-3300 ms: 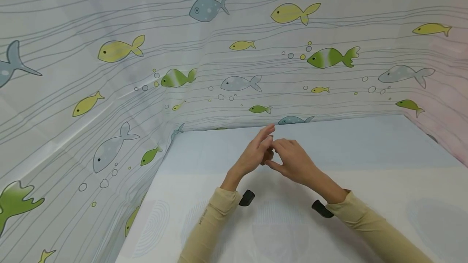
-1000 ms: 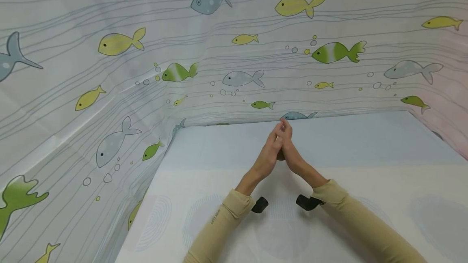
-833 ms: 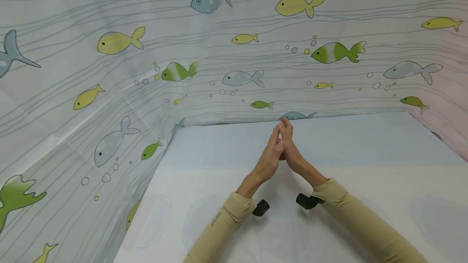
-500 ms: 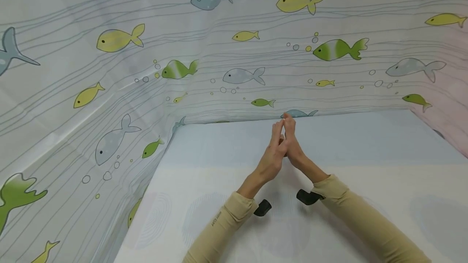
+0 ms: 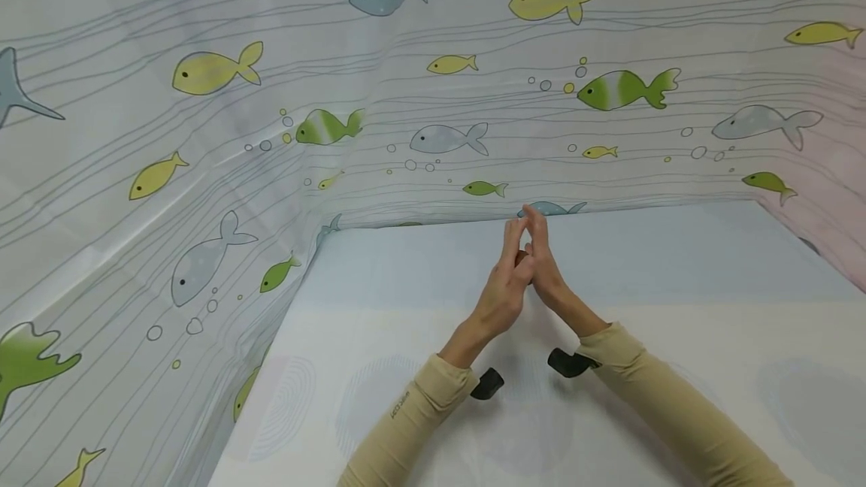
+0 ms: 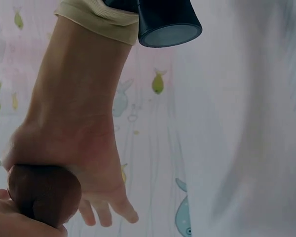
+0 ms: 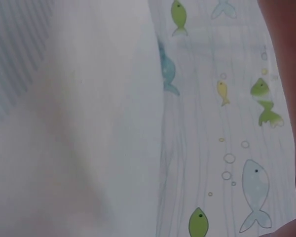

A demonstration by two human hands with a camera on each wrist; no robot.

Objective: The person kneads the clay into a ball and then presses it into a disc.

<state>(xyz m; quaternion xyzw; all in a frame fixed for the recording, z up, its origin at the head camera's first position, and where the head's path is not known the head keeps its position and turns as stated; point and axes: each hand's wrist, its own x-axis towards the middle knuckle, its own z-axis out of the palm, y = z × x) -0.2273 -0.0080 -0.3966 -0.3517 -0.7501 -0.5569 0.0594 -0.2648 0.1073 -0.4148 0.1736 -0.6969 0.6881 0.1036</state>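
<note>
Between the two palms sits a dark brown rounded lump (image 6: 44, 195), smooth with a crease, like modelling clay. Only a sliver of the lump (image 5: 520, 256) shows in the head view. My left hand (image 5: 504, 288) presses it from the left, its fingers straight and pointing away. From the other side my right hand (image 5: 544, 265) presses the lump with straight fingers, tips reaching a little past the left ones. Both hands are above the table. In the left wrist view the right hand (image 6: 96, 158) spreads beyond the lump. The right wrist view barely catches a hand.
A white and pale blue cover lies over the table (image 5: 643, 261). Behind and to the left hangs a fish-patterned curtain (image 5: 406, 96), meeting the table's far edge. Black wrist cameras, left camera (image 5: 487, 383) and right camera (image 5: 570, 363), stick out from the beige sleeves.
Earlier, the right fingers were curled towards the left hand; since then the palms have come together around the lump. Over the last second they shift slightly against each other. The head view tilts down slightly.
</note>
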